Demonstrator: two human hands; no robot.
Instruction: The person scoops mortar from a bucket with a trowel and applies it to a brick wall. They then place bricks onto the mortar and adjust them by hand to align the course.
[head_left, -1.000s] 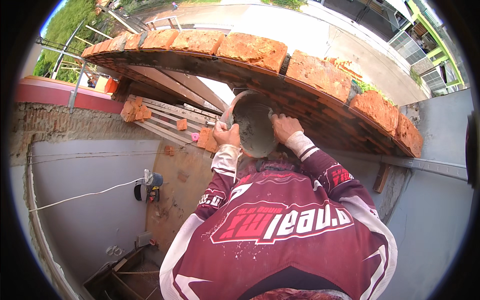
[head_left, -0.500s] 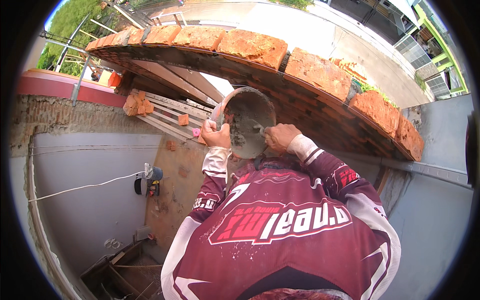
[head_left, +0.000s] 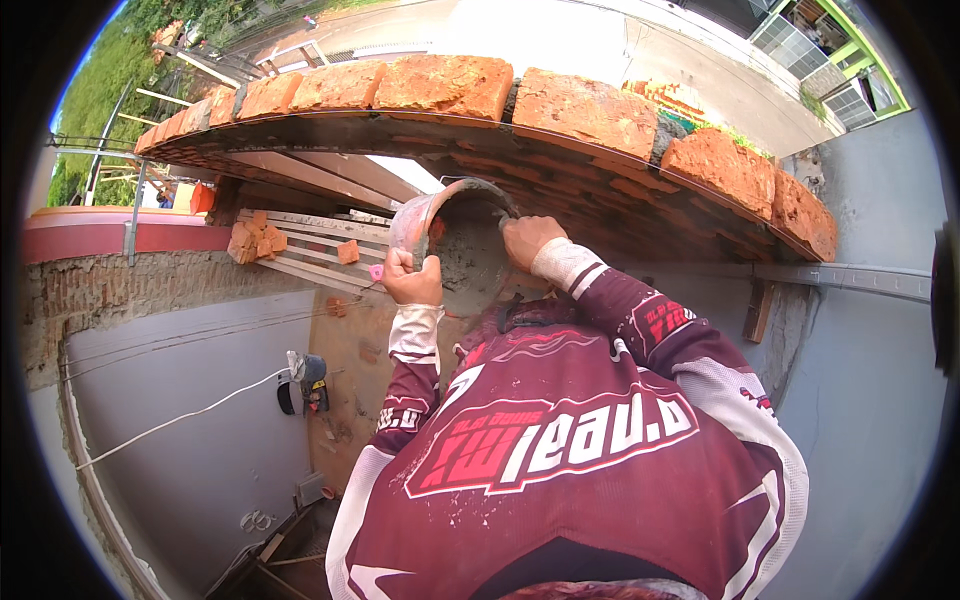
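A mortar-smeared orange bucket (head_left: 408, 226) is tipped toward me beside the brick wall. Wet grey mortar (head_left: 468, 255) lies inside it. My left hand (head_left: 414, 280) is closed on the bucket's near left rim. At the bucket's right side my right hand (head_left: 532, 242) is closed, its knuckles up, around what looks like a trowel; the tool is mostly hidden by the fingers and coated in mortar.
Ahead, a row of orange bricks (head_left: 445, 86) tops the wall, with a thin line stretched along it. Wooden slats (head_left: 330, 240) holding brick pieces (head_left: 256, 240) lie to the left. Lower down are a pale wall (head_left: 200, 400), a white cable (head_left: 200, 411) and a dark container (head_left: 312, 368).
My right hand has moved up toward the bucket's far right rim, and the tool's pale part in the mortar no longer shows. My left hand stays on the bucket. The whole view has shifted slightly.
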